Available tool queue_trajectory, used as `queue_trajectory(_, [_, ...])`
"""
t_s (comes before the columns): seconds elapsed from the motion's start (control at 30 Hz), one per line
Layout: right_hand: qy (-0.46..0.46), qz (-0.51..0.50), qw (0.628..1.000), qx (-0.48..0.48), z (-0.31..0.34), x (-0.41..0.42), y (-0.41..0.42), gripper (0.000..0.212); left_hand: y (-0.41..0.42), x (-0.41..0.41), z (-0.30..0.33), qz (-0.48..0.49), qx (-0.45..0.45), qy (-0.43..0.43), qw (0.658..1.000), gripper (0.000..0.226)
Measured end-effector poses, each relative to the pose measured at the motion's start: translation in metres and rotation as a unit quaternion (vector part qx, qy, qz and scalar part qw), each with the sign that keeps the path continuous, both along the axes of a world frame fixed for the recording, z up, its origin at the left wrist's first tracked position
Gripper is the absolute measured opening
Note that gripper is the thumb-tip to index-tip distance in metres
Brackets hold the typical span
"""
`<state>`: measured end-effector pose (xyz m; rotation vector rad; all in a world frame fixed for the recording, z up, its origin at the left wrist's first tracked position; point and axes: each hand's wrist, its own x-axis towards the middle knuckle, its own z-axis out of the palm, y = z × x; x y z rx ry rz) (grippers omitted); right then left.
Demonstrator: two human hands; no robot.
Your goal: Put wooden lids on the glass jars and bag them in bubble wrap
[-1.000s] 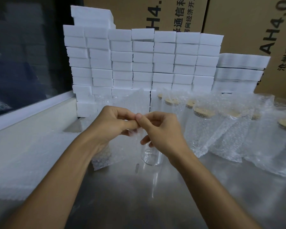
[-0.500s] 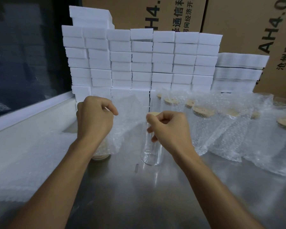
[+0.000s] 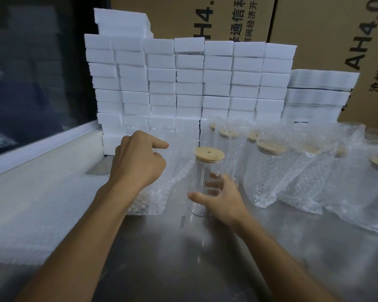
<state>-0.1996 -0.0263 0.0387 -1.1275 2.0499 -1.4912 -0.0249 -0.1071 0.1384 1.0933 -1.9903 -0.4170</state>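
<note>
Cardboard cartons [image 3: 327, 29] with black print fill the back wall. Dark window [image 3: 31, 68] on my left, white sill [image 3: 42, 147] sloping down to the bench. White foam blocks [image 3: 190, 83] stacked in tidy columns against the cartons, with a lower stack of flat packs [image 3: 319, 92] to their right.

Steel bench [image 3: 205, 258], shiny, a bit smeared. Pile of flat bubble wrap sheets [image 3: 31, 214] covers its left side. Row of bagged jars [image 3: 292, 175] stands along the right rear, each with a wooden lid showing through the wrap.

Centre of the bench: one bare glass jar [image 3: 200, 182], upright, wooden lid [image 3: 209, 155] already seated, small hole in the lid. Just left of it, an empty bubble wrap bag [image 3: 172, 171] standing upright, mouth up.

My left hand [image 3: 140, 162] is curled, pinching the bag's near top edge, index finger sticking out. My right hand [image 3: 220, 199] wraps the lower part of the jar, thumb in front, fingers visible through the glass behind. Jar base is on the bench.
</note>
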Motion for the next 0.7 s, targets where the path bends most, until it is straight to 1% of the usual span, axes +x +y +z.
queue_trajectory(0.1, [-0.007,-0.025,0.999,-0.026,0.006,-0.004,0.004,0.085,-0.003,-0.001,-0.004,-0.004,0.020,-0.008,1.000,0.056])
queue_trajectory(0.17, [-0.047,-0.042,0.995,-0.075,0.021,-0.003,0.007,0.085,-0.007,-0.002,-0.007,-0.004,0.036,-0.015,0.999,0.060])
queue_trajectory(0.2, [-0.087,-0.045,0.989,-0.107,0.033,-0.001,0.008,0.082,-0.008,-0.003,-0.008,-0.006,0.042,-0.017,0.999,0.061])
queue_trajectory(0.27, [-0.196,-0.017,0.965,-0.171,0.059,0.008,0.012,0.081,-0.009,-0.006,-0.012,-0.006,0.040,-0.014,0.999,0.063])
queue_trajectory(0.33, [-0.277,0.041,0.936,-0.213,0.084,0.020,0.019,0.076,-0.009,-0.010,-0.017,-0.006,0.029,-0.007,1.000,0.064])
queue_trajectory(0.43, [-0.364,0.144,0.893,-0.221,0.104,0.038,0.029,0.074,-0.008,-0.015,-0.023,-0.025,0.002,-0.001,1.000,0.061])
queue_trajectory(0.53, [-0.451,0.197,0.847,-0.200,0.109,0.051,0.033,0.083,-0.005,-0.021,-0.027,-0.046,-0.019,0.008,0.999,0.046])
queue_trajectory(0.6, [-0.481,0.203,0.831,-0.193,0.107,0.054,0.032,0.085,-0.001,-0.025,-0.028,-0.073,-0.028,0.020,0.997,0.027])
queue_trajectory(0.63, [-0.488,0.203,0.826,-0.196,0.106,0.054,0.031,0.086,0.001,-0.026,-0.028,-0.096,-0.034,0.028,0.994,0.026])
queue_trajectory(0.7, [-0.505,0.201,0.811,-0.218,0.103,0.052,0.030,0.089,0.005,-0.028,-0.027,-0.153,-0.017,0.046,0.987,0.041])
